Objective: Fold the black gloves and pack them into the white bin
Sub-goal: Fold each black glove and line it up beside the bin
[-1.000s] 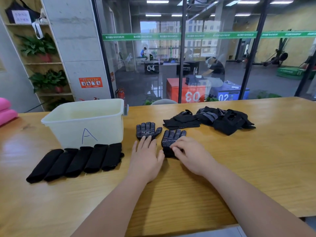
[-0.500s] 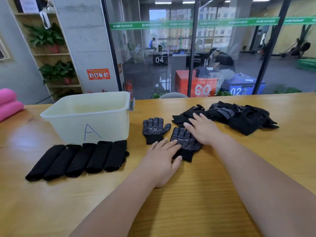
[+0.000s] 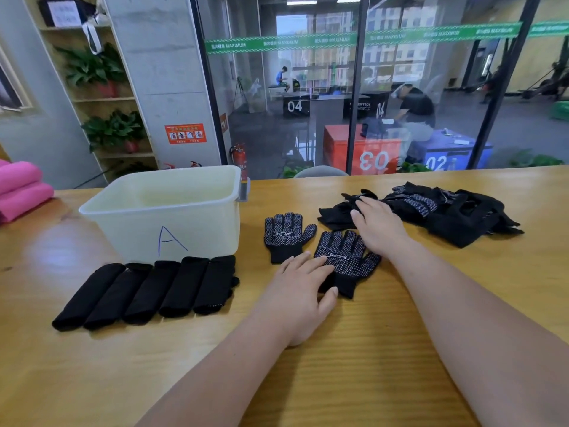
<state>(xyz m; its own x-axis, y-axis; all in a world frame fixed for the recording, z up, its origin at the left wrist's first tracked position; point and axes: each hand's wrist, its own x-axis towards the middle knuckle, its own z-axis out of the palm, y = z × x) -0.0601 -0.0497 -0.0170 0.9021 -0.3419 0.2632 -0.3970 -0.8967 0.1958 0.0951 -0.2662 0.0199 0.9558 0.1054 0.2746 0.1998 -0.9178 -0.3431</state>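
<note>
Left hand (image 3: 300, 282) flat, fingers straight, pressing the dotted glove (image 3: 349, 257) dead centre; right hand (image 3: 377, 224) rests open-fingered, gripping nothing, on the glove pile (image 3: 455, 211) at one o'clock. White bin (image 3: 197, 223) at ten o'clock.

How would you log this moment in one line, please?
left hand: pressing black dotted knit glove | right hand: on black glove pile | white plastic bin: folded black gloves in front

The white bin (image 3: 138, 229) bears "A", the black box (image 3: 295, 110) 04, red box (image 3: 338, 143) 03, blue box (image 3: 455, 152) 02, green strip (image 3: 338, 40) MAXIMUM.
</note>
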